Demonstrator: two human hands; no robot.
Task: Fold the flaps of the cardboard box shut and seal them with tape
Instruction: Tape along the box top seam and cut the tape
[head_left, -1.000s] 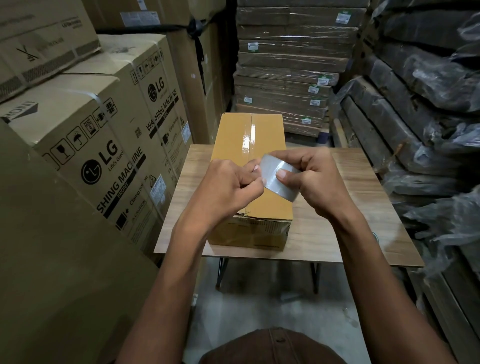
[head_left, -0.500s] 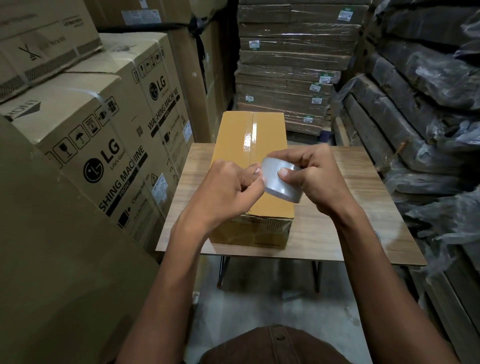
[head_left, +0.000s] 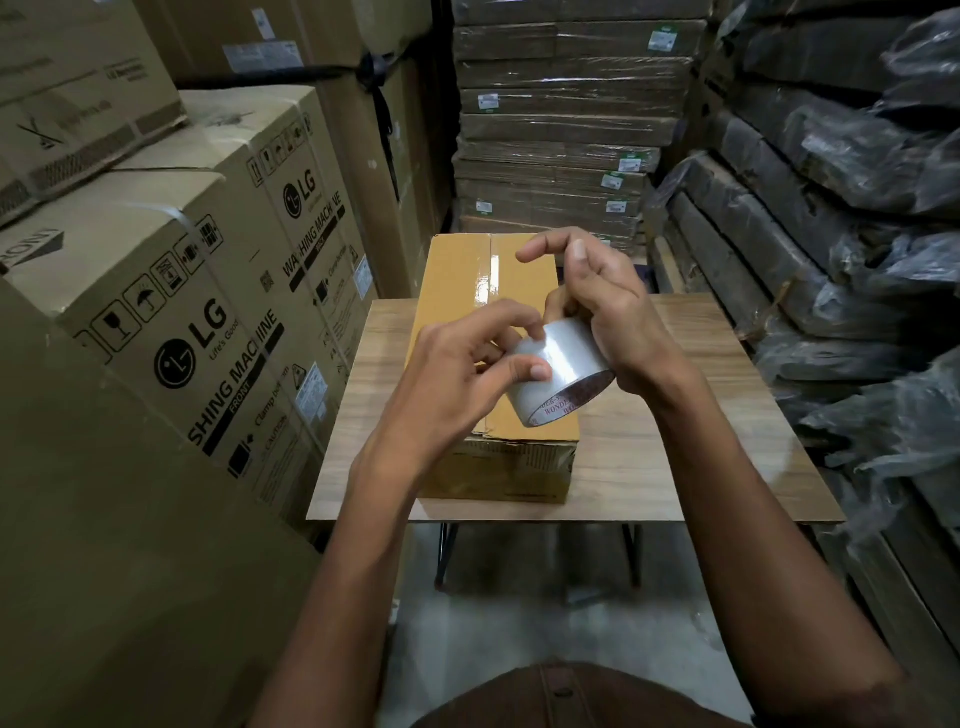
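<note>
The cardboard box (head_left: 496, 364) lies lengthwise on the wooden tabletop (head_left: 675, 457), its top flaps folded flat and a shiny strip of tape (head_left: 492, 275) running along the centre seam on the far part of the box. Both hands hover above the box's near half, holding a roll of clear tape (head_left: 558, 371) between them. The right hand (head_left: 613, 312) has its grip curled round the far side of the roll, index finger lifted and stretched out over the box. The left hand (head_left: 467, 374) pinches at the roll's outer surface with thumb and fingertips (the roll's printed inner core faces the camera). Left of the box stand tall LG washing machine cartons (head_left: 208, 312); beyond the box rises a stack of flat wrapped cartons (head_left: 561, 130), and right of it lie dark plastic-wrapped bundles (head_left: 831, 208).
</note>
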